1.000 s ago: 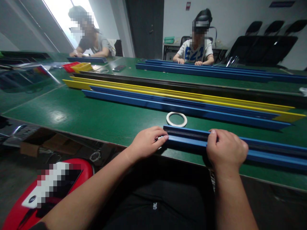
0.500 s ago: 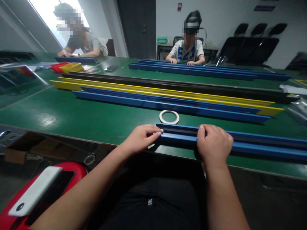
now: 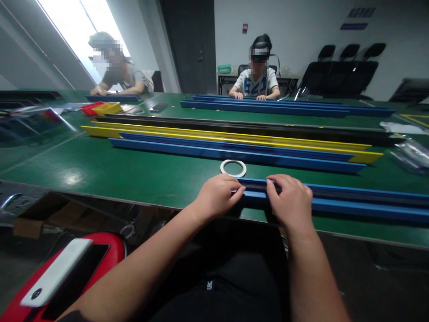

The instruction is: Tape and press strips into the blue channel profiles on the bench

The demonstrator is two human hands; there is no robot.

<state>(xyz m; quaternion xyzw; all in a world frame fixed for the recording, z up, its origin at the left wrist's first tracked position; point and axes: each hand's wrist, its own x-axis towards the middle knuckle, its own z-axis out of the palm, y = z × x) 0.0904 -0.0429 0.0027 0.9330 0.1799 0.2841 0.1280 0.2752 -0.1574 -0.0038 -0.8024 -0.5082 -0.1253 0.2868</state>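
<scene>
A long blue channel strip (image 3: 362, 205) with a dark inner groove lies along the near edge of the table. Its left end is under my left hand (image 3: 219, 194), whose fingers curl over the far wall while the thumb meets the near side. A short way to the right, my right hand (image 3: 291, 199) is closed around the same strip, thumb toward me and fingers across the top. Whether anything small sits under the left fingertips is hidden. Just beyond my left hand a white roll of tape (image 3: 223, 170) lies flat.
Beyond the tape lie another blue strip (image 3: 234, 153), a yellow strip (image 3: 372, 156) and a black strip (image 3: 234, 124) on the green table (image 3: 161, 179). Two people work across the table at blue strips. A red stool (image 3: 115, 246) holding a phone (image 3: 56, 273) stands at lower left.
My left hand has slid right along the strip, closer to my right hand. A small white bit seen earlier at my left fingertips no longer shows. The view has tilted up slightly.
</scene>
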